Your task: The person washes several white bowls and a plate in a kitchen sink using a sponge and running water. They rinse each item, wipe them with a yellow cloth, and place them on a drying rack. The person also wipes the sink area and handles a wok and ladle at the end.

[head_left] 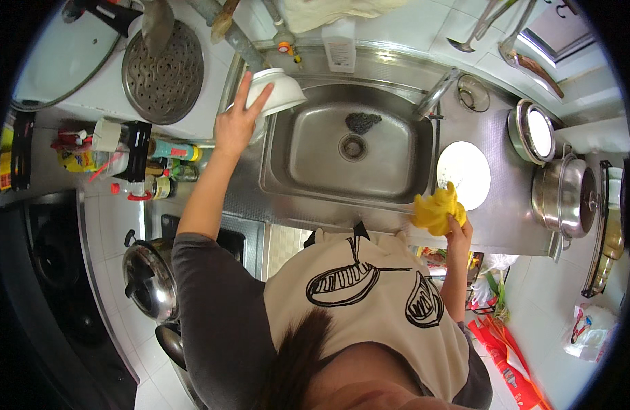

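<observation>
At the sink's left rim, my left hand (237,124) grips a white bowl (282,94), which is turned upside down and tilted. Two of its fingers spread over the bowl's side; the others are partly hidden. My right hand (458,234) is closed on a bunched yellow cloth (438,209) in front of the right counter. Just beyond the cloth lies a round white plate (465,167), its near edge partly covered by it. Between my hands is the steel sink (308,164), with a dark scouring pad (362,123) near its drain.
A metal faucet (440,93) reaches over the sink's right side. Right of it stand a glass bowl (473,93), stacked bowls (531,132) and a steel pot (565,195). A white bottle (339,46) is behind the sink. At left lies a perforated steamer plate (163,78) above bottles.
</observation>
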Action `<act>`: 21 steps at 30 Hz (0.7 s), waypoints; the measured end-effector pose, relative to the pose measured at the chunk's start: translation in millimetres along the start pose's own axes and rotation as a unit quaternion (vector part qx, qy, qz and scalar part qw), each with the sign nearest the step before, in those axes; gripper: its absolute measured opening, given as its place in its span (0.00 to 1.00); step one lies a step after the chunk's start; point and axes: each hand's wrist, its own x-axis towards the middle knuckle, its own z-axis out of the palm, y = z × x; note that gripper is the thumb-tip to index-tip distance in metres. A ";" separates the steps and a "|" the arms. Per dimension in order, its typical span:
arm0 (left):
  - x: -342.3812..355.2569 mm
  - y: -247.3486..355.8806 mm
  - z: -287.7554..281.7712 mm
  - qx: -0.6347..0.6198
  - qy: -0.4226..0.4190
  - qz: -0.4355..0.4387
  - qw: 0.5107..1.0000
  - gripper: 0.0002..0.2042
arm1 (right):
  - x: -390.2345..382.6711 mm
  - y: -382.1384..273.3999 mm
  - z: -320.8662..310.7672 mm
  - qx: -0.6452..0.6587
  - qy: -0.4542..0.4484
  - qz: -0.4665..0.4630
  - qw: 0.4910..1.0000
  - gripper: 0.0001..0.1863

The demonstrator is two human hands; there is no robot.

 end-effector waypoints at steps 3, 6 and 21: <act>7.3 17.9 -13.5 -0.018 0.066 -0.009 0.998 0.38 | -15.0 -23.7 24.3 0.129 -0.088 0.025 0.987 0.17; 18.1 40.2 -2.5 -0.089 0.072 -0.068 0.991 0.36 | -21.3 -32.3 29.9 0.218 -0.180 -0.022 0.959 0.19; -5.4 233.4 6.7 -0.612 -0.116 -0.156 0.767 0.25 | 15.3 -9.9 145.8 -0.578 -0.132 -0.375 0.713 0.38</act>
